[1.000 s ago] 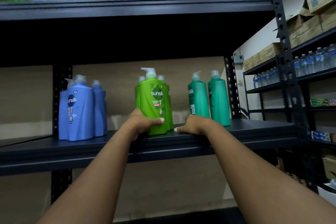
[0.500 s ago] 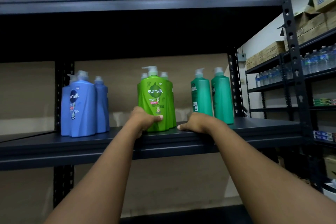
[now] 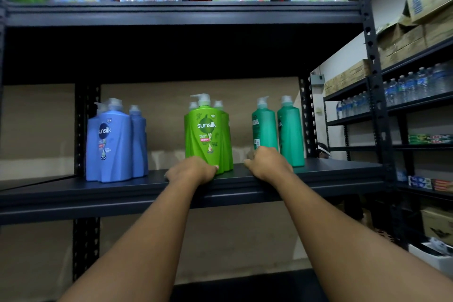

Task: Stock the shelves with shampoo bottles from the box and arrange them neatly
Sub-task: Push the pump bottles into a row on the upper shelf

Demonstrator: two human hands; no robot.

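Nearest to us, our left hand [image 3: 192, 171] rests at the front edge of the dark metal shelf board [image 3: 73, 193], fingers curled round the base of the front bright green plastic pump bottle of shampoo [image 3: 204, 137], thumb pressed on its lower face. Our right hand [image 3: 268, 163] sits at the foot of the dark teal plastic pump bottle [image 3: 263, 127]; its fingers are bent, but we cannot tell whether they grip the bottle or only touch it.

The green bottle stands upright mid-shelf, with more green ones close behind. We judge it full and fairly heavy, its wall stiff but smooth and likely slippery, so we would take it low around the body, never by the pump head. A second teal bottle [image 3: 291, 132] stands just beside the first. Off to the left, well apart, a cluster of blue plastic pump bottles [image 3: 115, 144] stands upright.
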